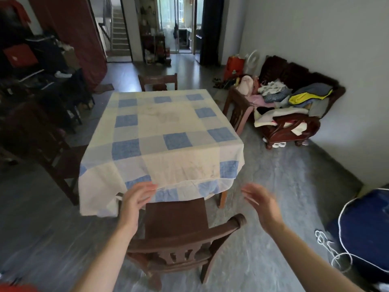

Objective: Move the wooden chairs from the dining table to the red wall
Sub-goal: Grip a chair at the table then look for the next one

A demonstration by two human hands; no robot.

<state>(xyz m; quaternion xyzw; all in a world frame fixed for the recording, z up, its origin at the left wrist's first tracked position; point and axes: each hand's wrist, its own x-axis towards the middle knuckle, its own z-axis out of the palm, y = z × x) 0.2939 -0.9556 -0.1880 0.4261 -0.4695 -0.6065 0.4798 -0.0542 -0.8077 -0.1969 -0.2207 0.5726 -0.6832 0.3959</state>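
- The near wooden chair (176, 220) sits tucked under the cloth-covered surface (168, 127), its back towards the person.
- The left hand (134, 202) and right hand (263, 204) hover above it, fingers apart and holding nothing, likely poised to grip it.
- The red wall (69, 28) stands far left.

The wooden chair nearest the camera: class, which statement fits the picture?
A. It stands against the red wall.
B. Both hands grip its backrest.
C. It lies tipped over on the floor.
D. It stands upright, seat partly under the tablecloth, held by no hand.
D: the wooden chair stands upright with its seat front under the checked tablecloth, and the left hand and right hand hover open above it, holding nothing.
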